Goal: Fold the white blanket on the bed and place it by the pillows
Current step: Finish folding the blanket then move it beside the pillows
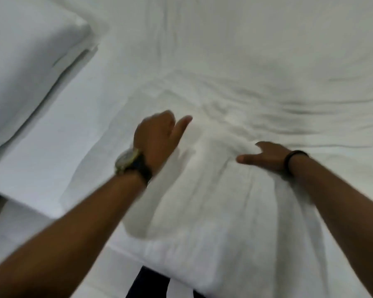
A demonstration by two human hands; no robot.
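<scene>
Two bare forearms reach out from the bottom of the view over a white bed (pixel 256 39), and we go from left to right. At the far left a pillow (pixel 24 52) lies at the upper corner, with a flat white sheet edge running down beside it. Our left hand (pixel 157 136) is raised just above the bedding, wrist bent, its back toward us; the fingers are curled loosely inward and the thumb sticks out to the right. It is blurred, and we cannot tell whether it holds any cloth. A gold-cased watch (pixel 127 162) on a dark strap sits on that wrist. Between and under the hands lies the white blanket (pixel 213 190), a thick bunched mass in the lower middle of the bed, its near end hanging over the bed's edge toward us. It lies well apart from the pillow. Our right hand (pixel 267 158) rests on the blanket's top, thumb pointing left, fingers dug into a raised fold and gripping it. A dark band (pixel 293 158) circles that wrist.
</scene>
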